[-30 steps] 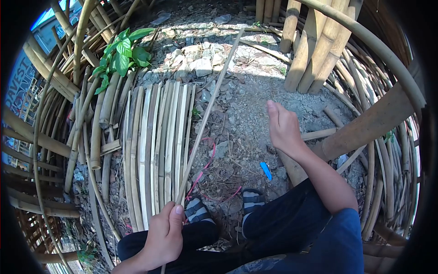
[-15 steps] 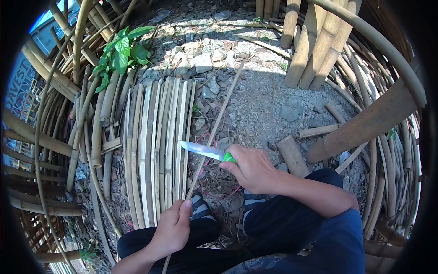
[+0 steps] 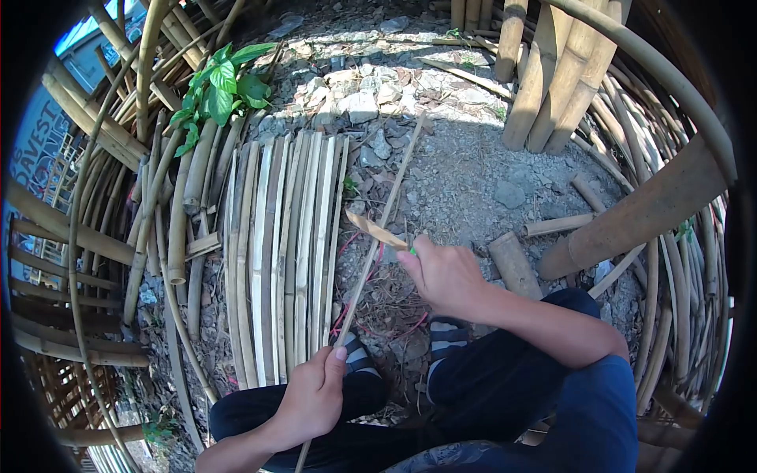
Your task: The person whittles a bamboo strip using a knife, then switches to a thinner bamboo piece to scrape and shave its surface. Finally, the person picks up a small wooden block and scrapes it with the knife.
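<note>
My left hand (image 3: 313, 394) is closed around the lower part of a long thin bamboo strip (image 3: 384, 214), thumb lying along it. The strip slants up and away to the right, its far end over the dirt. In my right hand (image 3: 451, 276) is a knife (image 3: 377, 232) with a green handle, mostly hidden by the fingers. Its blade points left and crosses the strip about midway; whether it touches cannot be made out. The blade looks brownish in this light. Left of the strip, several split bamboo slats (image 3: 290, 260) lie side by side on the ground.
Bamboo poles (image 3: 185, 197) and a leafy green plant (image 3: 223, 88) stand at the left. Thick bamboo posts (image 3: 564, 79) rise at the back right, with a large slanted pole (image 3: 631, 213) nearer. Short bamboo pieces (image 3: 514, 264) lie by my right knee. Stones (image 3: 359, 98) cover the far ground.
The knife blade has turned from bright and silvery to brownish and now angles more downward to the right. The whole view has shifted slightly; my left hand still grips the strip.
</note>
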A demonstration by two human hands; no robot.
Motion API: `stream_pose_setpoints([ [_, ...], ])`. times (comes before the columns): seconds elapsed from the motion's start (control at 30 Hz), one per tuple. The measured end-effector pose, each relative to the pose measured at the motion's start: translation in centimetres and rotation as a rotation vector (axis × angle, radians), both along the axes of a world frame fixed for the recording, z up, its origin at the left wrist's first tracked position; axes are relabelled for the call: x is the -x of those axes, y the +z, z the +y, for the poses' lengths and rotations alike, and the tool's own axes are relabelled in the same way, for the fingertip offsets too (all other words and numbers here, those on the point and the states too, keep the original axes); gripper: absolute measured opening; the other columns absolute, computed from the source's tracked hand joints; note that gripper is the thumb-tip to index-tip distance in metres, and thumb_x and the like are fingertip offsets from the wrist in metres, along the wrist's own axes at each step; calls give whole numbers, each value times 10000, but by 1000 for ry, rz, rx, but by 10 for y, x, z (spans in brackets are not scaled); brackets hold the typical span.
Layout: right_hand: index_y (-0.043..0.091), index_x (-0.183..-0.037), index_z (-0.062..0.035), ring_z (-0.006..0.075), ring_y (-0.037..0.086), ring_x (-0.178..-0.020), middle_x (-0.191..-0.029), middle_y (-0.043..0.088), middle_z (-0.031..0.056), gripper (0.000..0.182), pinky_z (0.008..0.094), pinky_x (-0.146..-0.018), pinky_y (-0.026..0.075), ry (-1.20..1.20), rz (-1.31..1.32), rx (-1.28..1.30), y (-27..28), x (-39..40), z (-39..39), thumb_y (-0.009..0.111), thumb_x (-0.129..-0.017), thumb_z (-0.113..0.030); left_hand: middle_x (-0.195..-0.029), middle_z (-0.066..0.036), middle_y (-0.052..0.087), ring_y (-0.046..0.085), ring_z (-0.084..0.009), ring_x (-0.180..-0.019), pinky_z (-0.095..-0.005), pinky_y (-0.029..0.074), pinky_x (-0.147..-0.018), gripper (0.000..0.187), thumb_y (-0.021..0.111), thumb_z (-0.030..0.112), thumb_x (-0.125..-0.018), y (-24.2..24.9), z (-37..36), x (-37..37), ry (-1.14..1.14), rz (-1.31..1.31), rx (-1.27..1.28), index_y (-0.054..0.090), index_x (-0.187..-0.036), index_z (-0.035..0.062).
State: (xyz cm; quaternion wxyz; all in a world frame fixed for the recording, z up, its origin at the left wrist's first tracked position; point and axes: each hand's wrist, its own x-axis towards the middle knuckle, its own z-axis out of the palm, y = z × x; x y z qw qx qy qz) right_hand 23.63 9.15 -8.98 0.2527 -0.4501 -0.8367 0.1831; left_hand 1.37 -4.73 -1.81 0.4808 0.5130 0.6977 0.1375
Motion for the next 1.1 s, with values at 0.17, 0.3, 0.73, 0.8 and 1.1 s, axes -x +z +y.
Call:
stream_pose_setpoints([
  [0.17, 511, -825, -23, 397, 592, -482, -555, 575, 173, 373, 497, -449, 447, 98, 57, 66, 6, 6, -20, 515, -1022, -339, -707, -235, 591, 611, -434, -709, -479, 455, -666, 436, 390, 325, -1077, -1, 6, 0, -26, 11, -8, 560, -903, -37],
  [0.3, 518, -804, -35, 339, 605, -451, -567, 600, 136, 352, 454, -407, 454, 192, 5, -33, 12, 13, -34, 570, -995, -326, -694, -243, 584, 609, -444, -705, -482, 451, -649, 428, 402, 317, -1074, -2, 5, -2, -40, 19, -28, 555, -894, -40],
  [0.73, 532, -827, -25, 412, 601, -502, -542, 570, 176, 368, 512, -475, 458, 0, -33, 10, 5, -11, 4, 492, -1029, -330, -677, -227, 578, 590, -404, -641, -469, 449, -632, 451, 393, 327, -1078, -4, 2, 5, -22, 25, -20, 548, -876, -45],
  [0.8, 528, -822, -26, 411, 591, -491, -537, 562, 180, 369, 511, -477, 459, 26, 5, 1, 9, -7, -4, 499, -1026, -332, -693, -219, 593, 603, -407, -665, -467, 457, -647, 465, 382, 338, -1079, 3, 2, 2, -36, 22, -11, 552, -876, -44],
  [1.1, 560, -843, -26, 427, 615, -559, -565, 573, 195, 418, 537, -539, 476, -107, -113, -39, 1, -38, 51, 447, -1041, -376, -711, -229, 610, 625, -416, -679, -464, 465, -634, 445, 380, 303, -1080, 0, -3, 2, -91, 56, -65, 569, -888, -51],
])
